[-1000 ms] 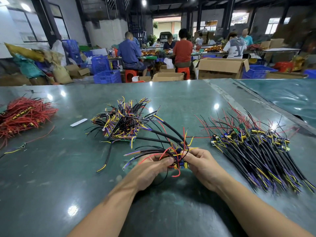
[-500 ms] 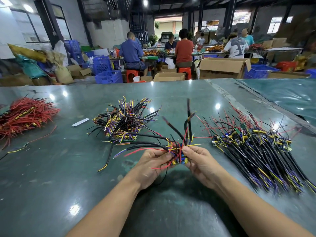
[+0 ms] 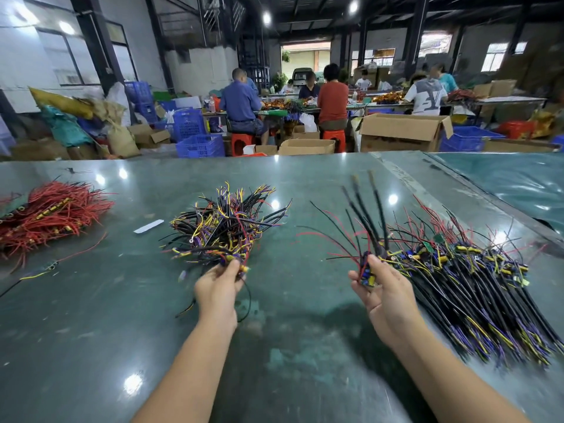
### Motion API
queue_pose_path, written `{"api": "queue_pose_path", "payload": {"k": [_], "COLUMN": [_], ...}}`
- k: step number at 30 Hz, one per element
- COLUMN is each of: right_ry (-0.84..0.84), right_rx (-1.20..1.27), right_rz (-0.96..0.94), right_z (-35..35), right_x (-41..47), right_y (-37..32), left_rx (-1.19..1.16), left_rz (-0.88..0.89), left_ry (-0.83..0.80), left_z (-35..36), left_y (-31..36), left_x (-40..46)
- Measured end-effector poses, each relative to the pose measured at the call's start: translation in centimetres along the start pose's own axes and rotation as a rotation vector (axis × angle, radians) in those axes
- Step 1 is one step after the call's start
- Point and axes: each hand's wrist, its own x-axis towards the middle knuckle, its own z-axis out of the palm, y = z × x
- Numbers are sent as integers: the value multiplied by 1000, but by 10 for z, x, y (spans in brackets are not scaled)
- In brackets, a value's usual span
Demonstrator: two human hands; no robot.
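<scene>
The work in hand looks like sorting wired units, with each hand on a different lot. The right hand [image 3: 386, 297] is raised just above the bench [image 3: 290, 346], thumb and fingers closed around the small component end of a wire harness [image 3: 367, 274]. The harness's black and red leads fan up and away, probably so they hang free instead of snagging. It is held just left of the combed stack [image 3: 476, 288] of like units, whose leads all run the same way, so I judge it is about to be laid there in line. The left hand [image 3: 218, 290] reaches to the near edge of the tangled heap [image 3: 222, 230] in the middle of the bench. Its fingers pinch a piece with purple and yellow leads, apparently to draw the next unit loose. A pile of red wires [image 3: 48, 215] lies far left, well apart, with a white strip [image 3: 148, 226] between it and the heap.
</scene>
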Motion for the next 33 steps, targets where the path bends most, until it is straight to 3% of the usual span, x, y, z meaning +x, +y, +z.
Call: {"api": "queue_pose_path", "payload": {"k": [3,7,11,13,15,16,18,20,22,24,26,30,33], "right_ry": [60,14,-106,-107,-94,-87,-80,-88,-122,-183,-225,-274,-259], "right_rx": [-38,-170,-180,-215,-229,-222,-193,-151,-127,-133,-173,-231,-176], "right_rz": [-12,17,66,89,107,119,167,234,286,312,335,373,331], "right_z": [-2,0,5,7,8,8,8,7,7,8,8,8,6], "right_x": [2,-1,-7,-9,-10,-10,-10,-10,-10,-10,-11,-13,-12], "right_y": [-4,2,9,10,10,9,8,7,6,8,11,16,17], "left_rx": [302,1061,1334,1357,1170,1040,812,682,574,440,329,185,147], "left_rz": [60,187,229,324,553,694,827,685,352,-29,-291,-526,-509], "left_ry": [96,171,240,332,428,410,179,-137,-371,-525,-636,-733,-730], "left_z": [-18,-32,-34,-32,-28,-23,-10,6,17,24,27,27,27], "left_y": [4,19,34,39,43,45,43,32,18,10,7,7,5], "left_x": [23,33,26,17,5,-3,-15,-29,-45,-59,-67,-71,-70]}}
